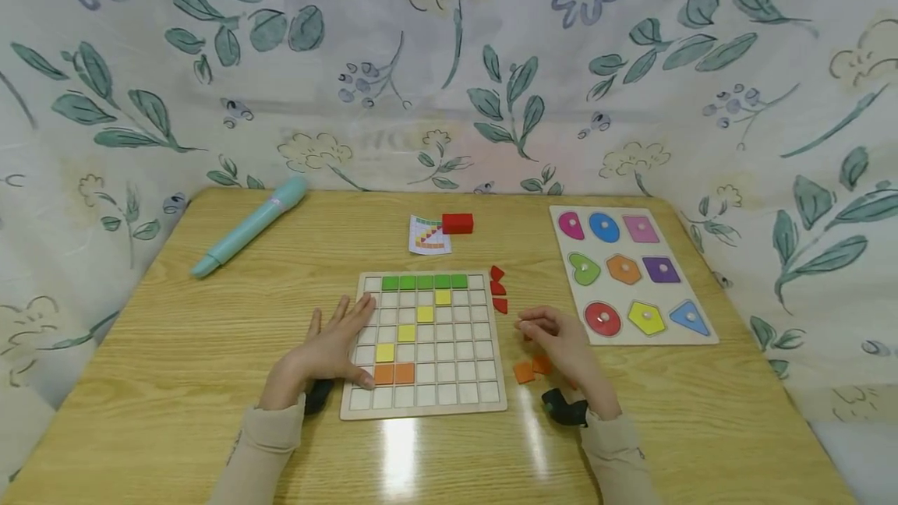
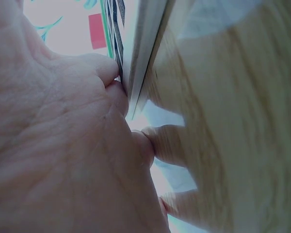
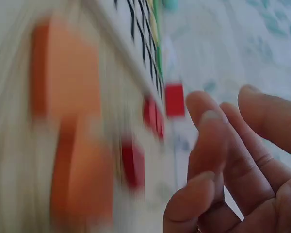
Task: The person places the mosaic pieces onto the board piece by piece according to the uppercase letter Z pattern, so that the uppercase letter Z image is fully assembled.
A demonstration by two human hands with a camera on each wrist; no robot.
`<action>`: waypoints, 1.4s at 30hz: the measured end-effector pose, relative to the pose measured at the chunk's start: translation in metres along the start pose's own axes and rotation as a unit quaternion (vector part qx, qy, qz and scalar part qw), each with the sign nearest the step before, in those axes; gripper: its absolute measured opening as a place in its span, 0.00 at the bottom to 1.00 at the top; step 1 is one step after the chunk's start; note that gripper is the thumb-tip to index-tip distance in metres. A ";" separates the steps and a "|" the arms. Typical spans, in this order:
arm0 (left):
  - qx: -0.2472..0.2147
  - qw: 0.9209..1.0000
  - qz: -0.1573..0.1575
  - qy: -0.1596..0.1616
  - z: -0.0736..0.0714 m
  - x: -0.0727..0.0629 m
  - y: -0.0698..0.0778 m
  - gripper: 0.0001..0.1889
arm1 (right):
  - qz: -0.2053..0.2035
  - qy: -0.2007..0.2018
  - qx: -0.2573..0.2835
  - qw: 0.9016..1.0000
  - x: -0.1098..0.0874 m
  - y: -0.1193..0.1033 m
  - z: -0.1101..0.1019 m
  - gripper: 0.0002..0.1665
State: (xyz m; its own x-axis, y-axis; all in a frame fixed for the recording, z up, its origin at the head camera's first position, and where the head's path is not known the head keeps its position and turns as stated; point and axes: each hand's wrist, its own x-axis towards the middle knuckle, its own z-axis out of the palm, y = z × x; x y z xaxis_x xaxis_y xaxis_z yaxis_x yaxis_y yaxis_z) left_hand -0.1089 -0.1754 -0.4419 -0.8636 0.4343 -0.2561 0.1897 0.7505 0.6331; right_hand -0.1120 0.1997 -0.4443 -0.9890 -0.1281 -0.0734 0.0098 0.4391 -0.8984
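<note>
On the counter, just to the right of the grid board, beside its near half: loose orange tiles, partly hidden by the right hand. From the fingers of this hand, situated toward the person's side; square in outline, therefore without long axis. Far nearer to the right hand than to the left hand. Right fingers loosely bent, thumb apart, nothing clearly in hold; a trace of red under the fingertips, too small to tell. Left fingers spread across the left edge of the grid board, without grip.

On the grid board: a far row of green tiles, a diagonal of yellow tiles, and two placed orange tiles, all plain and flat. Outside its far-right corner: red wedges. Beyond its far edge: a printed paper card, overlapped by a smooth red block. Farther right: a pale shape puzzle with knobs. Grid board pale, wood-like, dark-lined; counter yellowish, grainy, glossy.
</note>
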 end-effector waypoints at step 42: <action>-0.004 1.000 0.005 -0.002 0.000 0.001 -0.002 0.69 | 0.050 0.017 -0.132 0.990 -0.018 0.003 -0.023 0.05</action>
State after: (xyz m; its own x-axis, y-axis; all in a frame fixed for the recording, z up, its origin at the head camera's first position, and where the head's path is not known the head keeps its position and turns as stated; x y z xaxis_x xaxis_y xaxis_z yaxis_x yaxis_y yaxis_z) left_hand -0.1100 -0.1761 -0.4430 -0.8596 0.4436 -0.2536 0.1943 0.7428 0.6407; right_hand -0.0980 0.2237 -0.4361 -0.9894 -0.0441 -0.1383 0.0741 0.6653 -0.7429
